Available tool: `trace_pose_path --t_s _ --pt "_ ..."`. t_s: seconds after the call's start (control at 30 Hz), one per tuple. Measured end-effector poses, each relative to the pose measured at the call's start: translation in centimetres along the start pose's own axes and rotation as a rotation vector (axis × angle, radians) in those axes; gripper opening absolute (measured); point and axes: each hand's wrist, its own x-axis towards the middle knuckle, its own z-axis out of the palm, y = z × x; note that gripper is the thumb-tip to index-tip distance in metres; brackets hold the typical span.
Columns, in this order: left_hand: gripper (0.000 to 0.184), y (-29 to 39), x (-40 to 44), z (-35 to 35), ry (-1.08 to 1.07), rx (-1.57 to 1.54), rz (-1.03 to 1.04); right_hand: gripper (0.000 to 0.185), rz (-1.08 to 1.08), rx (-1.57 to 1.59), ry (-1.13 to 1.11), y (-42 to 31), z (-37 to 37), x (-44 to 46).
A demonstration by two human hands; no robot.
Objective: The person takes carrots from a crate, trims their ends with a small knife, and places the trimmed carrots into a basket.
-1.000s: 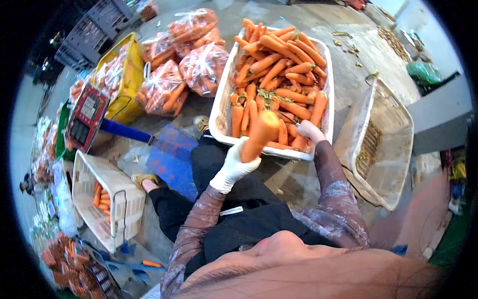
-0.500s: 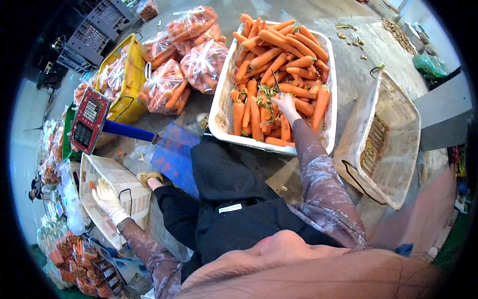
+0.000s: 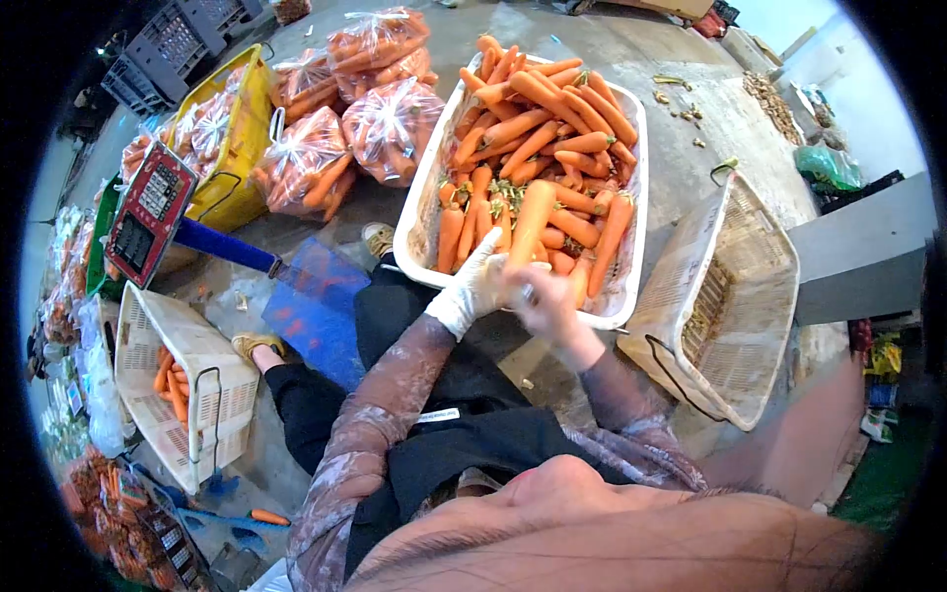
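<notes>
My gloved left hand (image 3: 476, 286) is closed round the lower part of a large carrot (image 3: 533, 219), which stands up over the near side of a white crate (image 3: 406, 232) heaped with carrots. Close against the carrot's lower end is my bare right hand (image 3: 552, 311), its fingers curled and blurred by motion. A thin knife showed in it half a second ago; now only a small dark bit shows at the fingers, and the blade cannot be made out. Leafy green tops (image 3: 501, 189) lie among the carrots in the crate.
At left, a white crate (image 3: 212, 345) holds a few carrots, beside a scale with a red display (image 3: 148, 215) and blue platform (image 3: 321, 296). Bagged carrots (image 3: 395, 123) sit by a yellow crate (image 3: 232, 148). Another pale crate (image 3: 725, 306) stands at right.
My left hand has come from the left crate to the middle and now grips a carrot. My right hand has drawn back from the carrot pile towards me. The view has shifted slightly.
</notes>
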Motion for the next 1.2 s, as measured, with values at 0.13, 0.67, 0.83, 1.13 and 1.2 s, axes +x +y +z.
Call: trace_pose_path --t_s 0.13,0.67,0.83,1.13,1.2 --pt "0.04 -0.5 -0.4 0.2 0.354 0.434 0.198 0.014 0.185 0.081 0.01 -2.0 -2.1 -2.2" --pt "0.042 -1.3 -5.9 -0.4 0.454 0.907 0.51 0.026 0.631 -0.215 -0.132 2.0 -3.9 2.8" --pt "0.027 2.4 -6.5 -3.3 0.422 0.106 0.721 0.033 0.794 -0.054 -0.305 11.7 3.2 2.5" --pt "0.033 2.3 -6.6 -3.0 0.424 -0.057 0.7 0.048 0.788 -0.356 -0.489 16.3 12.0 8.2" --pt "0.04 2.5 -6.4 -3.2 0.391 0.032 0.687 0.047 0.883 -0.351 -0.574 16.2 11.7 8.8"
